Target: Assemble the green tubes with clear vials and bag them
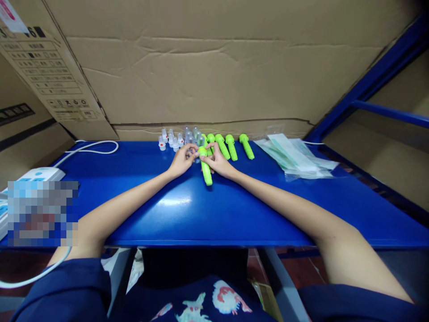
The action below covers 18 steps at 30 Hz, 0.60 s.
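My right hand [219, 162] grips a bright green plastic tube [205, 168] that lies on the blue table [187, 210], its lower end pointing toward me. My left hand [182, 160] pinches a small clear cap [195, 153] against the tube's far end. Just beyond my hands, several more green tubes [231, 146] lie side by side. A cluster of small clear and white caps [177, 137] stands to their left, near the cardboard wall.
A stack of clear sealed pouches [295, 154] lies at the right of the table. A white power strip [40, 174] with its cable [90, 147] sits at the left edge. Cardboard boxes [214, 67] wall in the back; a blue rack frame [385, 112] stands to the right.
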Each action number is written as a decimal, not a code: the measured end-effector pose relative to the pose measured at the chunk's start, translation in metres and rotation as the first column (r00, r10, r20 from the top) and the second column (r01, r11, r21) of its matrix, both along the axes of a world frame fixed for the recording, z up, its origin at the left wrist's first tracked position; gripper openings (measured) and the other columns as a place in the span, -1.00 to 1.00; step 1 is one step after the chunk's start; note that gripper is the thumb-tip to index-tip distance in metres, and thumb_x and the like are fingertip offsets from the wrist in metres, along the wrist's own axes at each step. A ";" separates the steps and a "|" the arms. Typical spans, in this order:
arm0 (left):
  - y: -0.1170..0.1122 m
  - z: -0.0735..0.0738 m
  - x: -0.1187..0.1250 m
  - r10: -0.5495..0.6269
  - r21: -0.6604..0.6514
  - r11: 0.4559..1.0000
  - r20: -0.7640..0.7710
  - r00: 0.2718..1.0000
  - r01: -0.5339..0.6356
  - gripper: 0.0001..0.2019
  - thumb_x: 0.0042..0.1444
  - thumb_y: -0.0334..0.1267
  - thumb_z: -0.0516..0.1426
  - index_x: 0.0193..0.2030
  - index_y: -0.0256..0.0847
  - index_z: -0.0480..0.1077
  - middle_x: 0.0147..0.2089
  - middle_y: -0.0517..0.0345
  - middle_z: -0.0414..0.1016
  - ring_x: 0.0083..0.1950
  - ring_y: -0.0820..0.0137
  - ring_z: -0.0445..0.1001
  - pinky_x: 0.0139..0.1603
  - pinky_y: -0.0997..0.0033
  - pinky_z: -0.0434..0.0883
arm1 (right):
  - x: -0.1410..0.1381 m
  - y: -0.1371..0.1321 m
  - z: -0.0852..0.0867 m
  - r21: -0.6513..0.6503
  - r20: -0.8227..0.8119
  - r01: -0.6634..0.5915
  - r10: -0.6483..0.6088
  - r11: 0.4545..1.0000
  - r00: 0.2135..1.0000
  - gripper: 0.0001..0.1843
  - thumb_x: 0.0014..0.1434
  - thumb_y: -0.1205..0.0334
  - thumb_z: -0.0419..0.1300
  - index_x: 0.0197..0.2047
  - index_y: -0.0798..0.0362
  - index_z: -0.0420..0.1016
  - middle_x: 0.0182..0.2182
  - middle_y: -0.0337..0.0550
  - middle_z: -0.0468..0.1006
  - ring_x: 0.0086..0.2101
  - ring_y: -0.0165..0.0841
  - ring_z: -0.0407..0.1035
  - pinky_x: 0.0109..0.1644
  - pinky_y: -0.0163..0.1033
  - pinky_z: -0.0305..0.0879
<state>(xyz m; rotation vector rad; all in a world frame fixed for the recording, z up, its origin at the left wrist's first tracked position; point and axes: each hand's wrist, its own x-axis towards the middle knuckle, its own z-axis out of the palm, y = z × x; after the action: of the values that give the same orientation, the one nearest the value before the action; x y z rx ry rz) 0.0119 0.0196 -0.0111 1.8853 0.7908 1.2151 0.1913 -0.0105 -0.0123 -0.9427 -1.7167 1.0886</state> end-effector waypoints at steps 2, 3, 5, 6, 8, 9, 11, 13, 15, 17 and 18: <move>0.000 0.000 0.000 0.002 -0.005 1.000 -0.006 1.000 -0.002 -0.81 0.15 -0.27 0.23 -0.13 -0.23 0.36 -0.36 0.26 0.37 -0.48 0.55 0.37 -0.44 0.56 0.30 | 0.000 0.001 -0.001 0.011 0.010 0.003 -0.003 1.000 1.000 -0.41 0.15 -0.20 0.29 -0.12 -0.14 -0.04 -0.65 -0.55 0.24 -0.75 -0.48 0.09 -0.72 -0.34 -0.03; 0.000 0.000 0.000 0.001 -0.008 1.000 -0.007 1.000 -0.001 -0.82 0.15 -0.28 0.22 -0.13 -0.23 0.36 -0.36 0.26 0.37 -0.48 0.55 0.37 -0.44 0.56 0.30 | 0.001 0.001 -0.002 0.014 0.013 0.003 -0.003 1.000 1.000 -0.41 0.14 -0.19 0.29 -0.11 -0.14 -0.04 -0.66 -0.56 0.21 -0.76 -0.48 0.09 -0.72 -0.34 -0.05; 0.000 0.000 0.001 -0.004 -0.008 1.000 -0.007 1.000 0.004 -0.84 0.16 -0.31 0.20 -0.13 -0.23 0.35 -0.35 0.26 0.36 -0.48 0.55 0.38 -0.43 0.55 0.32 | 0.001 0.001 -0.001 0.020 0.019 0.008 -0.008 1.000 1.000 -0.40 0.14 -0.17 0.30 -0.10 -0.13 -0.04 -0.69 -0.58 0.15 -0.76 -0.47 0.08 -0.71 -0.33 -0.06; 0.000 0.000 0.001 -0.008 -0.007 1.000 -0.008 1.000 0.008 -0.85 0.16 -0.32 0.19 -0.13 -0.24 0.35 -0.35 0.26 0.36 -0.48 0.55 0.38 -0.42 0.55 0.32 | 0.001 0.000 -0.001 0.025 0.023 0.010 -0.010 1.000 1.000 -0.41 0.14 -0.16 0.30 -0.10 -0.13 -0.03 -0.70 -0.59 0.14 -0.76 -0.47 0.08 -0.71 -0.33 -0.07; -0.001 0.001 0.001 -0.011 -0.004 1.000 -0.008 1.000 0.011 -0.86 0.16 -0.34 0.18 -0.13 -0.24 0.35 -0.35 0.27 0.35 -0.48 0.55 0.37 -0.42 0.54 0.33 | 0.001 -0.001 0.000 0.034 0.033 0.010 -0.011 0.999 0.999 -0.42 0.15 -0.15 0.30 -0.09 -0.13 -0.03 -0.71 -0.60 0.12 -0.76 -0.46 0.08 -0.70 -0.33 -0.08; -0.001 0.001 0.001 -0.013 -0.004 1.000 -0.009 1.000 0.013 -0.86 0.16 -0.34 0.18 -0.14 -0.24 0.35 -0.35 0.27 0.35 -0.48 0.56 0.37 -0.42 0.54 0.32 | 0.001 -0.001 0.000 0.037 0.038 0.010 -0.011 0.999 0.999 -0.43 0.15 -0.15 0.29 -0.10 -0.13 -0.03 -0.71 -0.60 0.12 -0.76 -0.46 0.08 -0.70 -0.32 -0.08; -0.001 0.001 0.001 -0.015 -0.007 1.000 -0.008 1.000 0.015 -0.87 0.17 -0.34 0.17 -0.15 -0.24 0.34 -0.36 0.27 0.34 -0.48 0.56 0.36 -0.42 0.55 0.32 | 0.000 -0.001 0.001 0.042 0.044 0.007 -0.009 0.999 0.999 -0.44 0.16 -0.14 0.28 -0.10 -0.13 -0.03 -0.71 -0.60 0.11 -0.76 -0.45 0.08 -0.70 -0.33 -0.10; 0.000 0.000 0.000 -0.019 -0.011 1.000 -0.004 1.000 0.019 -0.87 0.17 -0.32 0.18 -0.16 -0.24 0.34 -0.36 0.26 0.35 -0.47 0.56 0.36 -0.42 0.56 0.32 | 0.000 -0.001 0.000 0.046 0.039 0.002 -0.004 0.999 0.999 -0.45 0.16 -0.14 0.28 -0.11 -0.13 -0.03 -0.71 -0.60 0.10 -0.77 -0.46 0.07 -0.70 -0.34 -0.11; 0.000 0.000 0.000 -0.022 -0.017 1.000 0.002 1.000 0.022 -0.86 0.17 -0.30 0.19 -0.16 -0.24 0.34 -0.36 0.26 0.36 -0.47 0.56 0.37 -0.42 0.57 0.32 | 0.001 0.000 -0.001 0.048 0.027 -0.005 0.004 0.999 1.000 -0.44 0.15 -0.14 0.29 -0.11 -0.14 -0.02 -0.71 -0.61 0.09 -0.77 -0.47 0.06 -0.71 -0.35 -0.12; 0.001 -0.001 0.000 -0.021 -0.024 0.999 0.006 1.000 0.022 -0.86 0.16 -0.30 0.20 -0.16 -0.24 0.34 -0.36 0.26 0.36 -0.48 0.56 0.37 -0.43 0.57 0.32 | 0.001 0.002 -0.002 0.044 0.019 -0.010 0.010 0.999 1.000 -0.44 0.15 -0.15 0.30 -0.11 -0.14 -0.01 -0.71 -0.60 0.11 -0.77 -0.47 0.07 -0.71 -0.36 -0.10; 0.002 -0.001 0.000 -0.021 -0.029 0.999 0.007 1.000 0.021 -0.86 0.16 -0.30 0.20 -0.17 -0.24 0.34 -0.37 0.26 0.37 -0.48 0.56 0.37 -0.43 0.56 0.32 | 0.001 0.002 -0.003 0.039 0.017 -0.011 0.010 0.999 1.000 -0.44 0.15 -0.15 0.29 -0.10 -0.14 -0.01 -0.70 -0.59 0.15 -0.77 -0.46 0.09 -0.71 -0.36 -0.07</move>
<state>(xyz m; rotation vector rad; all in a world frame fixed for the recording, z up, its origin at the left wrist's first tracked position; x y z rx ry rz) 0.0117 0.0212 -0.0121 1.8613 0.7791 1.1901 0.1923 -0.0082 -0.0152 -0.9224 -1.7524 1.0529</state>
